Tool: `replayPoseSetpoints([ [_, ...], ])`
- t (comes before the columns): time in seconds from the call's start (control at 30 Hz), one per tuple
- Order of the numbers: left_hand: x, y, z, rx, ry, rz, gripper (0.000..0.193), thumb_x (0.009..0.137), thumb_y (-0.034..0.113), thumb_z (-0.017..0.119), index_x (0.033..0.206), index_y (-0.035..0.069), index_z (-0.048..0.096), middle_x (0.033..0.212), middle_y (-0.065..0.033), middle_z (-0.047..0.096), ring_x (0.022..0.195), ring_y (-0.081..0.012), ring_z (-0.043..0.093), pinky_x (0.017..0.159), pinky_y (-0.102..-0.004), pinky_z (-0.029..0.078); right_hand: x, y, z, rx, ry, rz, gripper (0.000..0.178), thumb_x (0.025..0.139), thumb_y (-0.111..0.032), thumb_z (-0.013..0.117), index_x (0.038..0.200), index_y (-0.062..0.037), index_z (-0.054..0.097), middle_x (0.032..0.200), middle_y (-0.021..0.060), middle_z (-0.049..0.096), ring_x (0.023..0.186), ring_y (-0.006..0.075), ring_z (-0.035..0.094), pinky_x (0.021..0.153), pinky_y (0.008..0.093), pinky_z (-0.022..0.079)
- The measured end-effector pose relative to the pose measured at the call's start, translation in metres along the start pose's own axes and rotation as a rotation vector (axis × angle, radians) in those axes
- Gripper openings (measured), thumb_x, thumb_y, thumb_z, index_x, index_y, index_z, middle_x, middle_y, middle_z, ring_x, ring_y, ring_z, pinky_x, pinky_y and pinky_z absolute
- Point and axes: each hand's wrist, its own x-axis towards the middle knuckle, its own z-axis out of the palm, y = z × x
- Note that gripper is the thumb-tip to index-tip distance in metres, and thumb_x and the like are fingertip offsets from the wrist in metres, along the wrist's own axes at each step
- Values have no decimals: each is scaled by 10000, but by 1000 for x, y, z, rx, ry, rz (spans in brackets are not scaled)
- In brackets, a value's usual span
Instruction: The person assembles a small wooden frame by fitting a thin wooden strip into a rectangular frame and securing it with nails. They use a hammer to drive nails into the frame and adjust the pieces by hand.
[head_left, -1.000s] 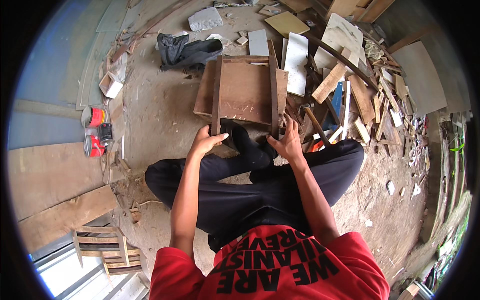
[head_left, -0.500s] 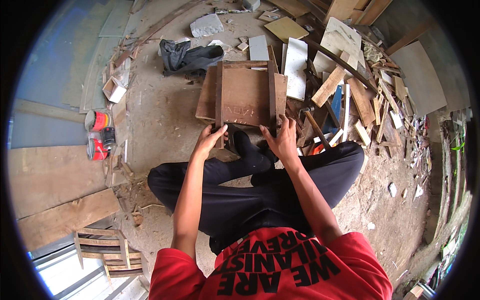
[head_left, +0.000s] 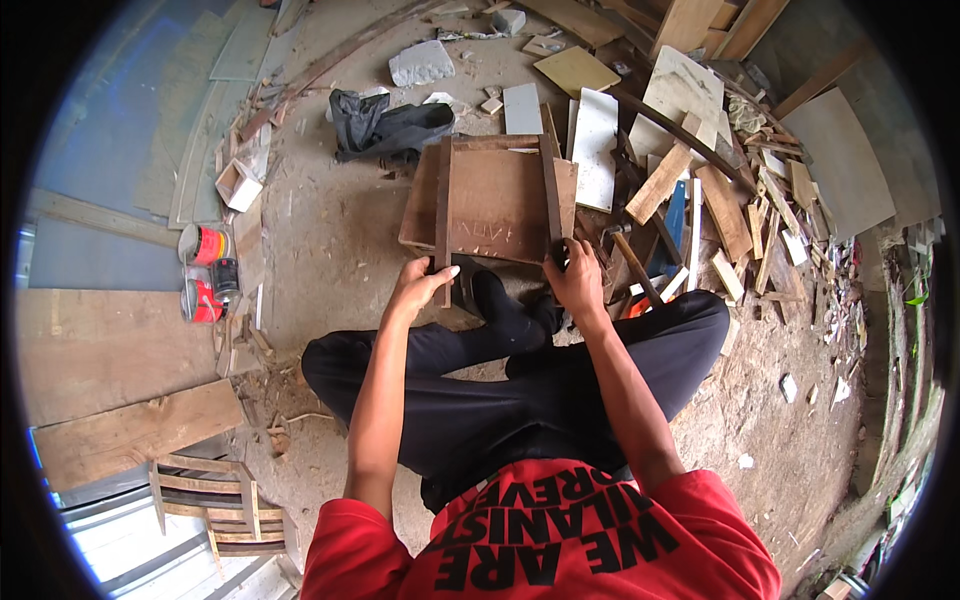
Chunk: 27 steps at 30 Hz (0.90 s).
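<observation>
A dark brown wooden frame [head_left: 445, 205], made of two long rails joined by a crossbar at the far end, lies over a brown wooden board [head_left: 497, 205] in front of my crossed feet. My left hand [head_left: 420, 285] is closed round the near end of the left rail, thumb on the inner side. At the near end of the right rail, my right hand [head_left: 577, 280] grips the wood with bent fingers. Part of the board is covered by the rails, and my fingertips are partly hidden.
Right of the frame lies a heap of wood offcuts [head_left: 725, 210] with a blue-bladed saw [head_left: 674, 220] and a hammer [head_left: 636, 265]. A black plastic bag [head_left: 385, 125] and a stone block [head_left: 420, 63] lie beyond. Several cans [head_left: 205, 243] stand at left.
My right hand has gone from spread fingers beside the right rail to a bent-finger grip on its near end. The whole scene sits slightly lower in the picture.
</observation>
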Motion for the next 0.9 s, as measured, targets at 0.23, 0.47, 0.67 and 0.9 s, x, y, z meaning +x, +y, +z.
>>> replayPoseSetpoints([
  [0.23,-7,9,-1,55,-23,104,305,884,267,791,968,-7,688,871,-32,702,773,-93,617,703,-287,497,-4,-14,-15,23,9,55,487,859,-202,726,1237,59,564,1094,268,588,987,471,624,819,511,527],
  [0.47,-5,-7,6,27,-36,42,318,875,267,800,991,-6,687,865,-24,691,770,-87,607,693,-281,491,-21,-3,-4,28,-69,124,501,855,-223,713,1240,63,565,1112,267,590,1015,469,617,864,506,517],
  [0.67,-6,-6,11,73,-17,-16,363,855,305,823,990,1,677,805,20,633,679,-60,528,589,-257,417,-23,0,-6,29,-89,138,519,857,-246,718,1248,58,563,1200,279,588,1081,452,604,919,493,507],
  [0.9,-15,5,8,128,135,31,652,906,383,774,1317,-71,550,1164,-131,677,961,-162,652,820,-302,530,6,90,-34,151,46,408,393,899,-313,752,1081,32,709,889,165,741,803,241,719,737,355,552],
])
